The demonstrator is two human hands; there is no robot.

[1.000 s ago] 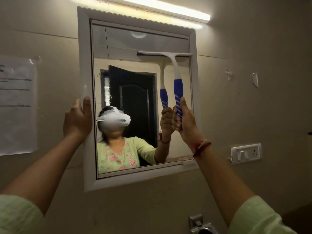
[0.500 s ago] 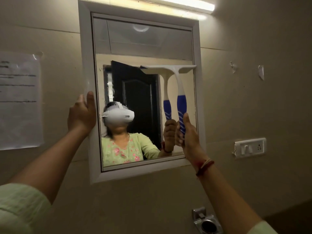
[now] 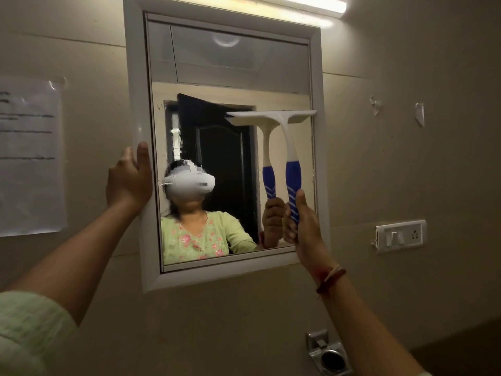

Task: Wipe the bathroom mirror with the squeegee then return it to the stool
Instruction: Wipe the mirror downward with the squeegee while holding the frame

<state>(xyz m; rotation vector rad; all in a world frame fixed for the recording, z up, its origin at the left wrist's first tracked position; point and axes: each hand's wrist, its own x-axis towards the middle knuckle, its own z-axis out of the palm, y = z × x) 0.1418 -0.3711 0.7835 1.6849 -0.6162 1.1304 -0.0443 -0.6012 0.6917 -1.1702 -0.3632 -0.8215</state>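
Observation:
The white-framed mirror (image 3: 135, 104) hangs on the beige wall ahead. My right hand (image 3: 302, 223) is shut on the blue grip of the squeegee (image 3: 290, 147), which stands upright with its white blade flat against the glass on the right side, about mid-height. The squeegee's reflection shows just left of it. My left hand (image 3: 127, 177) grips the mirror frame's left edge, thumb on the front. The stool is out of view.
A paper sheet (image 3: 29, 156) is taped to the wall left of the mirror. A switch and socket plate (image 3: 400, 236) sits to the right. A metal holder (image 3: 328, 354) projects from the wall below. A tube light (image 3: 303, 4) runs above.
My right hand has drawn the squeegee down the right side of the glass, from near the top to about mid-height. My left hand stays on the frame.

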